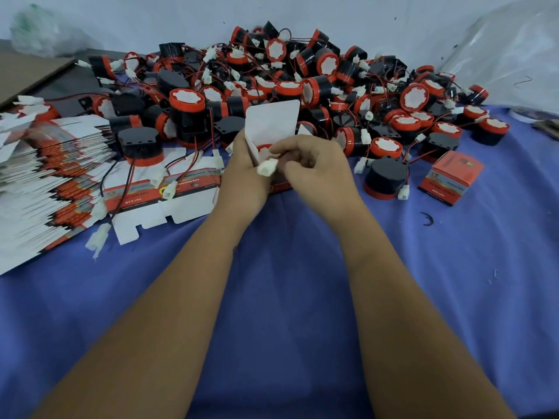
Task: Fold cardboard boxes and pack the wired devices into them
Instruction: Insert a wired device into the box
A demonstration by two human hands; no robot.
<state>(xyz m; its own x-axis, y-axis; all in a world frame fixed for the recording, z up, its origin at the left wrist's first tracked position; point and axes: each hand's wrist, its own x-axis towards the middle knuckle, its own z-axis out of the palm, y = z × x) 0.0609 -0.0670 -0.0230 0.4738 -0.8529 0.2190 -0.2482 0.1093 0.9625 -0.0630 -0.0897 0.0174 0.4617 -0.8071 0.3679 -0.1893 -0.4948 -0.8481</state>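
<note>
The left hand (242,173) grips the side of a half-folded box (272,128), fingers curled round its wall, while the right hand (314,164) pinches the thin wire just behind a white connector (267,167) that hangs outside the box mouth, between the two hands. The device (263,147), red-rimmed with a white centre, already sits inside the opening, directly between the hands, so what is left is probably to tuck lead and plug down after it. The connector's long axis lies roughly crosswise, pointing toward the left hand; the right hand is nearer and holds it. The box's tall white flap stands upright just beyond the hands, unclosed. Beyond that lies the heap of loose devices (302,86), black bodies with red caps and tangled leads; flat box blanks (45,176) are stacked left of the left hand, and one closed box (450,176) stands right of the right hand on the blue worktop (287,297)
</note>
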